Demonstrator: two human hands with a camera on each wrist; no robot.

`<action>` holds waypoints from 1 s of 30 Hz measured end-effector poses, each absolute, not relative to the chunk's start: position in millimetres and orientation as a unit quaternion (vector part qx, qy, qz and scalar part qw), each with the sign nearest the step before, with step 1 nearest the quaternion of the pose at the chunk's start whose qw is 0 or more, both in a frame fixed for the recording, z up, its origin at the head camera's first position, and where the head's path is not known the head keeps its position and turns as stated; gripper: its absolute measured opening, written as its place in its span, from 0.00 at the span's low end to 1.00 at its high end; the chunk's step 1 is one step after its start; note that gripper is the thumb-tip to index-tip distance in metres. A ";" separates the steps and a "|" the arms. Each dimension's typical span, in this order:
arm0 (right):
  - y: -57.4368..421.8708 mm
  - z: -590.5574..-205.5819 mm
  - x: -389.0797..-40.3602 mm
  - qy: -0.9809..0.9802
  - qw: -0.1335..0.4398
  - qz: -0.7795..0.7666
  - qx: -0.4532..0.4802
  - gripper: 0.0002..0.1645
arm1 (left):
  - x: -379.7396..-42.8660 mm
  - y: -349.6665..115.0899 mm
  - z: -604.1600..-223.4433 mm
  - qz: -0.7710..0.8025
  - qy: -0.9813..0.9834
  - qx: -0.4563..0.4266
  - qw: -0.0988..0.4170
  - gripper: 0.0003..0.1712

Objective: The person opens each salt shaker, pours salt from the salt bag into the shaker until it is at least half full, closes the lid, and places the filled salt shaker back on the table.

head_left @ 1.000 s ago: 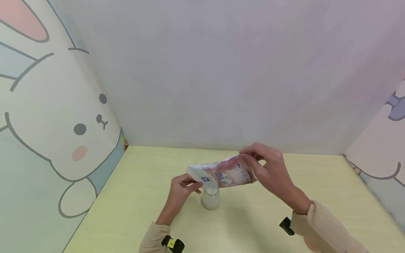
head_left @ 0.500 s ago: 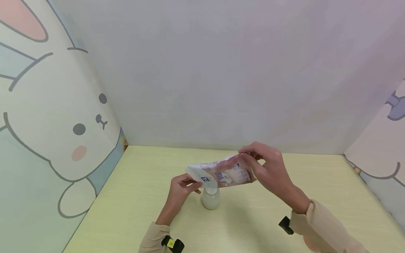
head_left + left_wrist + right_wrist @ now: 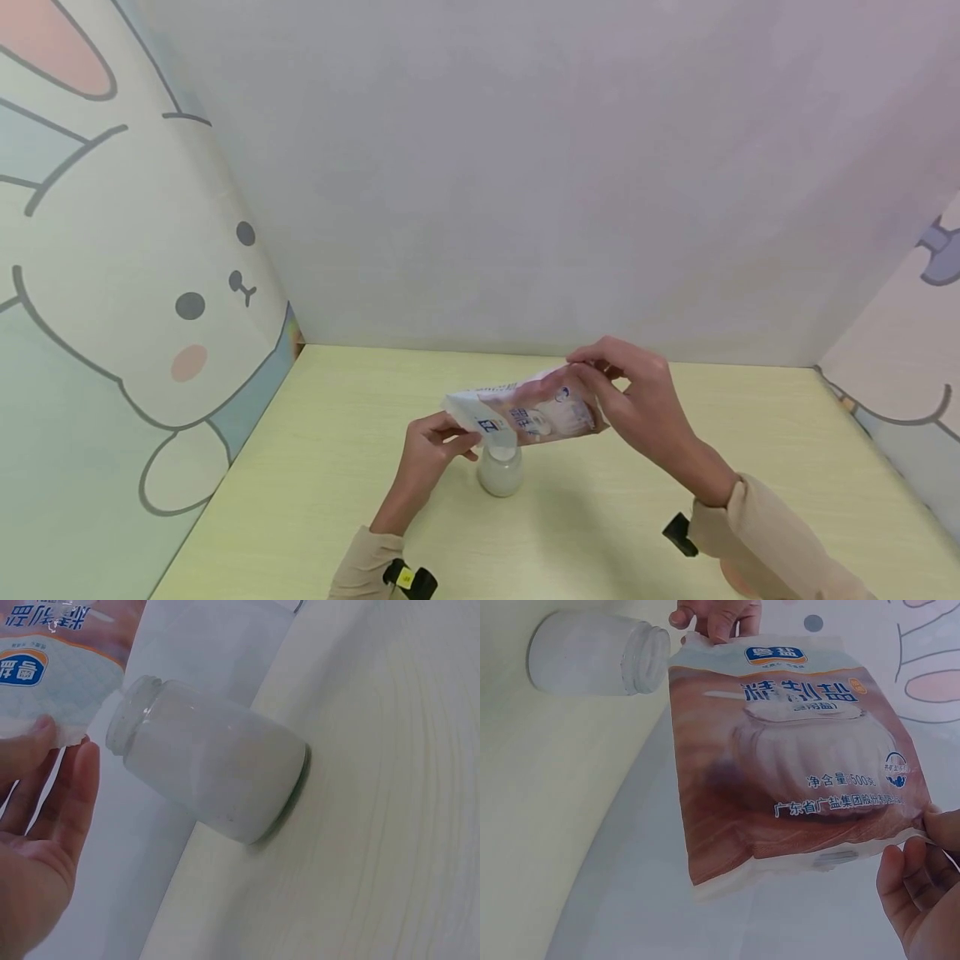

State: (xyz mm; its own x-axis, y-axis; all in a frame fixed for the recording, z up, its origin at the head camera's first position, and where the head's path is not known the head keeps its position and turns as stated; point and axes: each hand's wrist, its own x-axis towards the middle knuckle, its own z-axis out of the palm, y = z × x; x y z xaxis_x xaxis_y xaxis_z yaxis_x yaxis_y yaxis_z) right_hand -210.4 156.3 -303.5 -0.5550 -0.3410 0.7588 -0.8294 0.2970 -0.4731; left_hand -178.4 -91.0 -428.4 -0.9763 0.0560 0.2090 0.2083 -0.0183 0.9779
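A printed salt bag (image 3: 543, 417) is tilted above a small glass jar (image 3: 500, 477), its left corner lower and right over the jar's mouth. My left hand (image 3: 424, 457) pinches that lower end between thumb and fingers; the left wrist view shows the hand (image 3: 45, 825) at the bag's edge, beside the jar's neck. The higher end is pinched by my right hand (image 3: 641, 404). In the right wrist view the bag's front (image 3: 795, 772) faces the camera with blue lettering and a picture of a bowl. The jar (image 3: 217, 757) stands upright on the table and looks white inside.
The pale yellow table (image 3: 337, 383) ends at a plain grey wall (image 3: 480, 208) behind. Rabbit drawings cover the left wall (image 3: 127, 283) and the right side panel (image 3: 892, 358). Part of a pinkish-orange rounded thing (image 3: 738, 578) shows beneath my right sleeve.
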 end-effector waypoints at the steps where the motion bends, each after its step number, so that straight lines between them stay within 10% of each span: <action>1: 157.4 -306.6 -212.9 -0.759 0.270 0.450 0.385 0.14 | -178.6 -91.1 -428.9 -0.708 -0.697 -0.100 0.057 0.11; 30: 160.4 -314.2 -221.3 -0.760 0.261 0.450 0.390 0.13 | -183.8 -92.8 -442.8 -0.708 -0.698 -0.095 0.049 0.13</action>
State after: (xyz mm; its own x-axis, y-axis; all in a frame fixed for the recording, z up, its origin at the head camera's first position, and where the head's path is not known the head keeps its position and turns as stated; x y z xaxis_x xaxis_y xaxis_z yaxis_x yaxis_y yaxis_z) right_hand -221.3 160.4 -314.2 -0.5594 -0.3578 0.7477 -0.8276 0.2918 -0.4795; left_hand -183.8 -92.8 -442.8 -0.9772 0.0629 0.2030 0.2020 -0.0217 0.9791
